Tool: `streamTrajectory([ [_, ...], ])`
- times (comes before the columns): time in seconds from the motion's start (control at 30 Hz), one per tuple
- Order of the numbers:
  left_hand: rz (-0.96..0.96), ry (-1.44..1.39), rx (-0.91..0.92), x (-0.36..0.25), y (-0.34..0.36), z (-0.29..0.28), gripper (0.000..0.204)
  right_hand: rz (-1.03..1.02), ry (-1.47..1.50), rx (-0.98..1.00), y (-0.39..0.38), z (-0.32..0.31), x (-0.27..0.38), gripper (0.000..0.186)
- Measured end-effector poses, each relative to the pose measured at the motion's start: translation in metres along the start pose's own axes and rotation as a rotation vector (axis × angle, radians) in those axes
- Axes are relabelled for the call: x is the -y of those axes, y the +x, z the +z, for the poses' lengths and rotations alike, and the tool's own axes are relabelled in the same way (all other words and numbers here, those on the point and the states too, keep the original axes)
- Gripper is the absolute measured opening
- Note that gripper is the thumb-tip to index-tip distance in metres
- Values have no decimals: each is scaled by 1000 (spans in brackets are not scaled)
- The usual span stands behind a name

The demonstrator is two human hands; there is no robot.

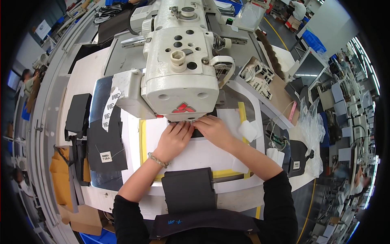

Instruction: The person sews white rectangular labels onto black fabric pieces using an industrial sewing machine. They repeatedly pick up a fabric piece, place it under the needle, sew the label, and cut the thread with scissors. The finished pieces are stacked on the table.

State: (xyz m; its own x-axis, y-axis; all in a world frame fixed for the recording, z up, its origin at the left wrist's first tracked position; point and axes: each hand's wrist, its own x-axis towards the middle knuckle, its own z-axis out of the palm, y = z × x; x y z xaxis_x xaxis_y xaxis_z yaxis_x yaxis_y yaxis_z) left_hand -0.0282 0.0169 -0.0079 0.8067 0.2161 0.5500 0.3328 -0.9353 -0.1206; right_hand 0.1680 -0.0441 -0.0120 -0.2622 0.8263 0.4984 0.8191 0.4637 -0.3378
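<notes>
- Black cloth lies beneath the front of the white sewing machine, partly hidden by your hands.
- Your left hand keeps its fingers close together, bent forward, the tips meeting the cloth's edge at the machine's lower front; whether they pinch it, you cannot tell from here.
- Your right hand has narrow gaps between its fingers, which point leftward and rest by the same cloth; the fingertips are too hidden to show a grip.
- Both hands are palm down, the fingertips nearly meeting.
- Your left forearm slants up and rightward, with a beaded bracelet at the wrist; your right forearm slants up and leftward. Black sleeves cover both elbows.
- Below your hands lies a white sheet, with yellow tape along its sides.
- Nearest your body, a folded dark cloth lies at the table's edge.
- On your left, more dark pieces sit in a pile.
</notes>
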Motion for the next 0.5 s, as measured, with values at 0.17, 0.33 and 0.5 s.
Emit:
streamTrajectory([
  [0.17,-106,-9,177,-14,-3,-8,44,-60,-170,-33,-8,-9,5,22],
  [0.33,-176,-29,217,-20,-4,-6,49,-72,-311,99,-19,-28,14,41],
  [0.5,-163,-87,187,-20,-3,-13,49,-70,-405,182,-26,-31,16,55],
])
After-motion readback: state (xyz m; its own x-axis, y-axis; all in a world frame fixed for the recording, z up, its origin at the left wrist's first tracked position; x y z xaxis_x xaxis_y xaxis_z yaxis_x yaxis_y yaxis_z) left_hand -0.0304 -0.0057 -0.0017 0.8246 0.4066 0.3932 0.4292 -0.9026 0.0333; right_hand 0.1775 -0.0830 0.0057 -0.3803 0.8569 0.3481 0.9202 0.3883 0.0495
